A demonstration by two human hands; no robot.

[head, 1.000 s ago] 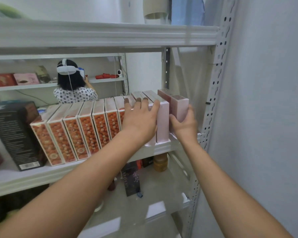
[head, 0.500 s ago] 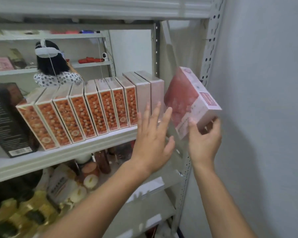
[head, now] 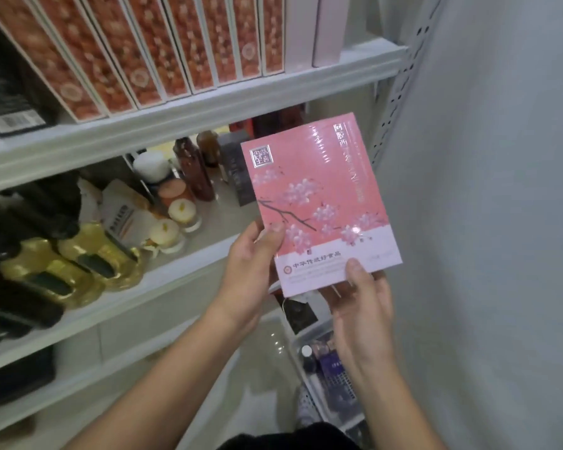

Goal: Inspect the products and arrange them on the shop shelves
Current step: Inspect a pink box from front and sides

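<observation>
In the head view a flat, rectangular pink box (head: 319, 203) sits just right of centre, off the shelving and in front of it. Its clear wrap is glossy and catches the light near the top. The front is printed with pale blossoms on a dark branch, a silver square seal at its 11 o'clock corner, and a white band with Chinese characters along the bottom.

The left hand (head: 251, 264) comes up from 7 o'clock and grips the box's lower left edge, thumb (head: 275, 232) pressed flat on the front and fingers curled behind. The right hand (head: 361, 303) rises from 5 o'clock and pinches the bottom right corner, thumb (head: 355, 267) on the white band and the other fingers under the back. Both forearms are bare.

At 11 o'clock, the white metal upper shelf (head: 208, 108) carries a tight row of upright orange-patterned boxes (head: 163, 43), two plain pale boxes (head: 329, 27) at its right end and a matte black carton (head: 7, 92) with a barcode at 9 o'clock. Below it, the lower shelf (head: 176, 271) holds round cream-lidded jars (head: 182, 211), slim amber bottles (head: 195, 170) and shiny golden bottles (head: 78, 254) lying on their sides. A perforated white upright (head: 400, 92) stands at 1 o'clock against a smooth grey wall (head: 485, 222). A white mesh basket (head: 322, 378) of small items sits at 5 o'clock.
</observation>
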